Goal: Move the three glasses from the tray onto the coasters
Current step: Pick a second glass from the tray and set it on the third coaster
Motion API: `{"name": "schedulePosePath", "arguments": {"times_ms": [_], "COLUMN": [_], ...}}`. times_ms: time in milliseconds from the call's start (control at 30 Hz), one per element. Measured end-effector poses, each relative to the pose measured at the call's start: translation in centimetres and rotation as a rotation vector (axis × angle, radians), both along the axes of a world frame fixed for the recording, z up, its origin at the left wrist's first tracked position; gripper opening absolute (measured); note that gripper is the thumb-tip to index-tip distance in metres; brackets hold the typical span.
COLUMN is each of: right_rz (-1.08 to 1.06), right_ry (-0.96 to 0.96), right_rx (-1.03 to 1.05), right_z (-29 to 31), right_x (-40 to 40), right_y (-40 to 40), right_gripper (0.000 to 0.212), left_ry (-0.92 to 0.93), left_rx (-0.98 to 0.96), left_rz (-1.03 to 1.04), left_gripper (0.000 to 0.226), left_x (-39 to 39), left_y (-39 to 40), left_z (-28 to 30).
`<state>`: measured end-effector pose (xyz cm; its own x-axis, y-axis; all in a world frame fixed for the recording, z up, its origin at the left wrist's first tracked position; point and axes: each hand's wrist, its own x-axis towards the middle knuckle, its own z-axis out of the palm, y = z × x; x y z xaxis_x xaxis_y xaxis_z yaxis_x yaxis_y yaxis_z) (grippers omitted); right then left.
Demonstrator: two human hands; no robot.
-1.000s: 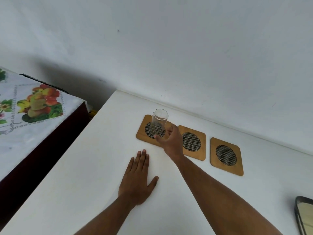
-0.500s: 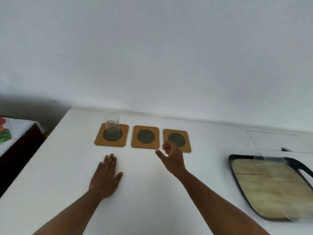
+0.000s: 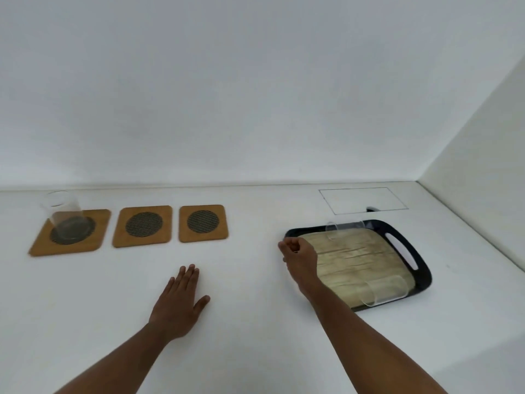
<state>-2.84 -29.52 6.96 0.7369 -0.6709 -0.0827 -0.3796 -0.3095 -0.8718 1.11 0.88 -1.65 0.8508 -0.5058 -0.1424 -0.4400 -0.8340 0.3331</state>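
Surface: white counter (image 3: 255, 336) against a white wall, with a corner at the right of the frame.
Coasters: three wooden squares in a row at left of centre; left coaster (image 3: 42, 245), middle coaster (image 3: 142, 226), right coaster (image 3: 203, 223).
Placed glass: one glass (image 3: 64, 216) stands upright on the left coaster; the other two coasters are bare.
Tray: black-rimmed tray (image 3: 412, 240) with a wood-look floor, right of centre.
Far glass: lies on its side at the tray's upper edge (image 3: 345, 229), long axis running left to right across the frame.
Near glass: lies on its side at the tray's lower right (image 3: 383, 290), long axis also roughly left to right, open mouth toward the left.
Right hand: (image 3: 301, 255) over the tray's left rim, fingers loosely curled, holding nothing; it touches neither glass.
Left hand: (image 3: 180, 302) flat on the counter, palm down, fingers together, lower centre of the frame, well apart from the tray.
Key relation: both remaining glasses lie to the right of the right hand; the far glass is just above and right of its fingertips, the near glass further off to the lower right.
Nearer hand: the right, by a wide margin.
Judgement: one of three done; the far glass looks the likelier next pick, and it needs standing upright before it goes on a coaster.
Risk: a lying glass may roll when touched.
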Motion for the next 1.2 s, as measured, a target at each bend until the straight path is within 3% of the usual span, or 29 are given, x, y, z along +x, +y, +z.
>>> {"name": "schedulePosePath", "arguments": {"times_ms": [167, 333, 633, 1000, 1200], "right_rz": [-0.19, -0.336, -0.271, -0.278, -0.225], "right_ry": [-0.006, 0.06, 0.266, 0.239, -0.023], "right_rx": [0.262, 0.63, 0.697, 0.807, 0.923], "right_z": [0.3, -0.6, -1.4, -1.6, -1.7], "right_x": [-1.1, 0.1, 3.9, 4.0, 1.9], "right_y": [-8.6, -15.8, -20.6, -21.5, -18.9], "right_gripper": [0.018, 0.045, 0.089, 0.078, 0.07], "left_ry": [-0.003, -0.033, -0.059, -0.057, -0.025], "left_rx": [0.005, 0.003, 0.032, 0.054, 0.063], "left_rz": [0.027, 0.063, 0.059, 0.058, 0.058], "left_gripper": [0.102, 0.111, 0.1, 0.095, 0.1], "left_x": [-0.5, -0.4, -0.2, -0.2, -0.2], "left_y": [-5.5, -7.4, -7.2, -7.1, -7.3], "left_z": [-1.3, -2.4, -2.8, -2.5, -2.0]}}
